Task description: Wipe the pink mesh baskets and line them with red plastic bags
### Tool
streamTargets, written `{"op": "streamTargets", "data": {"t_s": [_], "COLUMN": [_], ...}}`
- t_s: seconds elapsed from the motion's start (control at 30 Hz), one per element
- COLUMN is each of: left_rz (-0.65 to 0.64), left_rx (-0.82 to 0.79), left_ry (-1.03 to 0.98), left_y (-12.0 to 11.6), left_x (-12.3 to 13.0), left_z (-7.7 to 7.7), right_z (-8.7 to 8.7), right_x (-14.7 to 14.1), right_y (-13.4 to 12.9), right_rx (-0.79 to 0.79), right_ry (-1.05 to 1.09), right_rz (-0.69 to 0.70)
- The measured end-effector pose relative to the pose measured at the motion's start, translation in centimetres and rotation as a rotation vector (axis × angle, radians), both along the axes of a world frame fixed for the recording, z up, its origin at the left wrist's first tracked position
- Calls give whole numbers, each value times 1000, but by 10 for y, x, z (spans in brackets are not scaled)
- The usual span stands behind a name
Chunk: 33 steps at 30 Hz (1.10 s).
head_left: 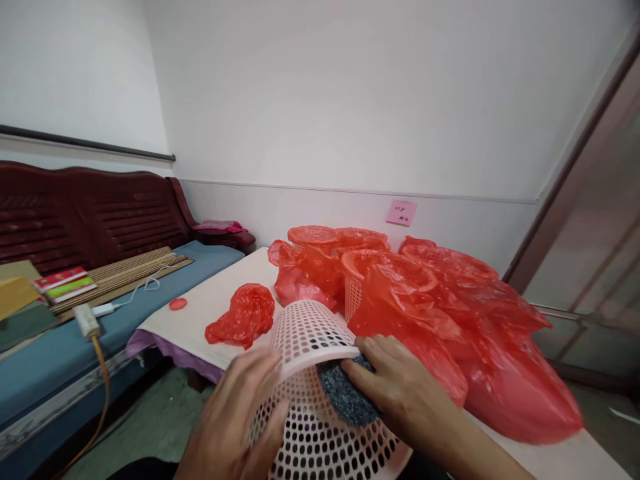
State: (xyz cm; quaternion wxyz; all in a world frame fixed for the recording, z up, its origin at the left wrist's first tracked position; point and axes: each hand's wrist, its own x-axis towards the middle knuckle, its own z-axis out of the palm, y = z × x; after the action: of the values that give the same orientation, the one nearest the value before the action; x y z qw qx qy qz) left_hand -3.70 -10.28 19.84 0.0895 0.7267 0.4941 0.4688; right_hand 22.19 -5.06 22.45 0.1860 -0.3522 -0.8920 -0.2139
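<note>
A pale pink perforated plastic basket (310,327) lies tipped on its side in front of me, its mouth facing me. My right hand (395,380) is closed on a dark blue-grey scouring pad (349,393). It presses the pad inside the basket's mouth, with fingers over the rim. At the left side of the rim is my left hand (235,413), slightly blurred, its fingers stretched out and the thumb apart. Whether it touches the basket is unclear. Just beyond the basket lies a crumpled red plastic bag (245,315) on the pale table (200,337).
Several orange-red baskets (353,293) and red plastic bags (520,393) crowd the right and back of the table. A small red disc (177,304) lies near its left edge. To the left, a bench (215,257) holds a power strip (87,321) with a hanging cord.
</note>
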Motion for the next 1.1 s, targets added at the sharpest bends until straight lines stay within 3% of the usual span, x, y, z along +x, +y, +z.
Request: {"op": "streamTargets", "data": {"t_s": [0.03,0.1,0.17,0.23,0.3,0.37,0.47,0.53,0.63,0.7,0.8,0.87,0.93,1.1], "left_rz": [-27,-136,-169,-164,-173,-161,-8,106,224,282,341,353,350,382], "left_rx": [132,177,184,181,122,1,-112,-121,-147,-156,-162,-185,-205,-220], "left_ry": [108,323,456,459,290,-26,-439,-567,-702,-764,-822,-832,-824,-838], "left_y": [13,37,53,62,67,70,69,64,51,43,34,29,24,17], "left_x": [2,9,15,16,10,0,-15,-20,-19,-14,-5,-1,3,1], "left_z": [11,27,33,32,27,18,-2,-19,-43,-54,-63,-68,-73,-86], "right_z": [6,15,21,26,29,26,5,-19,-53,-64,-62,-57,-56,-81], "right_x": [-5,-16,-25,-32,-35,-35,-33,-33,-37,-44,-66,-89,-116,-162], "right_y": [0,2,7,12,13,9,0,-1,9,19,30,30,22,-20], "right_rx": [-2,-3,5,11,35,59,24,-153,-674,-970,-1043,-1011,-1008,-784], "right_ry": [-30,-79,-102,-87,-8,131,493,801,1331,1698,2033,2025,1866,1173], "right_rz": [30,77,108,134,154,158,96,-37,-188,-184,-108,-16,59,64]}}
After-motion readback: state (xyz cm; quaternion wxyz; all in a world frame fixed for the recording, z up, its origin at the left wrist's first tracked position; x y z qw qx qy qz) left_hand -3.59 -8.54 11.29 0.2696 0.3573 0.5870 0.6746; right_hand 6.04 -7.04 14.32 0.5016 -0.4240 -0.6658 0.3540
